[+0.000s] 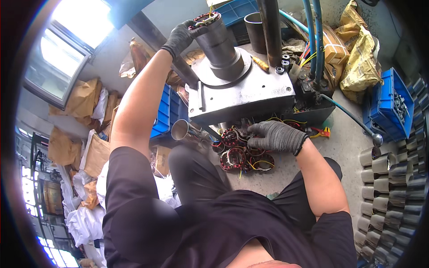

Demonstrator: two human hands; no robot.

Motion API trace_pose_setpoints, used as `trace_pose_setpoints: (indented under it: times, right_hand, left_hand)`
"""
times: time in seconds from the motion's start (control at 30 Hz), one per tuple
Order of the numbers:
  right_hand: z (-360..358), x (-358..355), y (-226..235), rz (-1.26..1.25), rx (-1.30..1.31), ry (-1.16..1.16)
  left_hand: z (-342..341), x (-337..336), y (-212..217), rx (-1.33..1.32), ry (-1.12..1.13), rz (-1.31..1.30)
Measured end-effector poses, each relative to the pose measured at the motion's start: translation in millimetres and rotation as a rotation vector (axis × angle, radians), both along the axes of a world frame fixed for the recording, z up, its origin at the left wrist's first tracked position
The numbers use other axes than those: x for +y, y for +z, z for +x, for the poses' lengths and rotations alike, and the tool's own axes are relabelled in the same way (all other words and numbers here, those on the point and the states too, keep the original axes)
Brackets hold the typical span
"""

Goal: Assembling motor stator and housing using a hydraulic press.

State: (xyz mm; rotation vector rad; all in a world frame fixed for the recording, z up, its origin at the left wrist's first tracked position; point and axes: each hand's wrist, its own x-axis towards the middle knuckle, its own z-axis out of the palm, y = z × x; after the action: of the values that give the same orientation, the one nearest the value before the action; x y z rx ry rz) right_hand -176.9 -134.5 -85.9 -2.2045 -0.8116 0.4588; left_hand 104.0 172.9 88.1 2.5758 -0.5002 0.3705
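Observation:
A wound motor stator with red and yellow wires sits at the top of an upright steel cylinder. My left hand, in a dark grey knit glove, is closed on its rim, with fingers and thumb over the edge. The cylinder rests on a round plate atop a metal press block. Below the block's front edge lies a pile of several wound stators. My gloved right hand is over the right side of that pile, its fingers stretched left and apart. The wires partly hide its fingertips.
A yellow-handled tool and small bearings lie on the block. A metal cup stands left of the pile, red-yellow pliers to its right. Blue crates and rows of metal sleeves are at the right.

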Motion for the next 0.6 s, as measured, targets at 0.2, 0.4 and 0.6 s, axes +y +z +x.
trace_pose_setpoints:
  times: [0.2, 0.4, 0.6]
  right_hand:
    - [-4, 0, -1, -0.135, -0.130, 0.002]
    - [-9, -5, 1, -0.284, -0.162, 0.016]
    - [-18, -20, -1, -0.259, -0.209, -0.001]
  left_hand:
    - [4, -18, -9, -0.022, 0.001, 0.021]
    - [-4, -23, 7, -0.041, 0.061, 0.200]
    - [21, -37, 44, 0.518, -0.040, 0.446]
